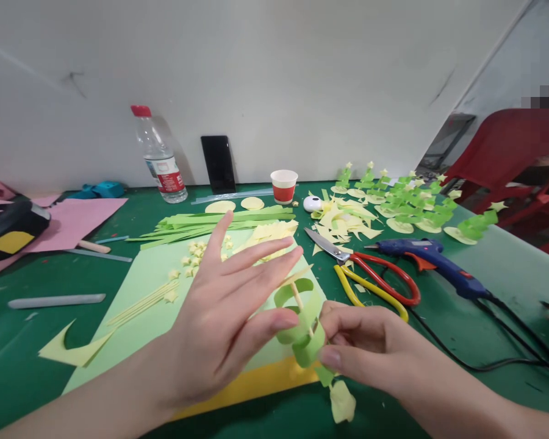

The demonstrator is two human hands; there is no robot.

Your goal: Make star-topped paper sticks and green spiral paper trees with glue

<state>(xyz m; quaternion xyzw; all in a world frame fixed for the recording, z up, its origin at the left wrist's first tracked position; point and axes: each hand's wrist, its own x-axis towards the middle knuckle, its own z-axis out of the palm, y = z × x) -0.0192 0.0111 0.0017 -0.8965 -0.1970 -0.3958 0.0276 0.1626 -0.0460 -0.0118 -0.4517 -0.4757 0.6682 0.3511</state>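
Step in hand, as judged: handling one curled light-green paper-strip piece on a thin pale stick (305,317). It is in the near middle, between the hands, above the near right part of a pale-green sheet (132,286) on a dark-green tabletop (9,353). Piece runs slanted: edge-on pale-yellow paper piece (296,276) at far end, pale-yellow paper star (343,402) at near end, hanging low.

Right hand (379,341): thumb and index close together, pinching the green strip near its lower loops; other fingers curled in, partly hidden. Left hand (224,311): open, fingers extended, index lifted apart from the rest, nothing gripped that shows. Left thumb tip right by the upper loop; contact or small gap, cannot tell.

Next move, judgement only: calls for a light touch, since loops look soft and could flatten or slip along the stick; right pinch seems the only support.

Around: small pale-yellow folded stars (194,253) and long light-green paper strips (210,224), far side of left hand; red-and-yellow-handled scissors (343,256) far side of right hand; blue glue gun with orange trigger (432,253) right of scissors; similar green curled pieces with star tops (473,228) stand on discs, far right.
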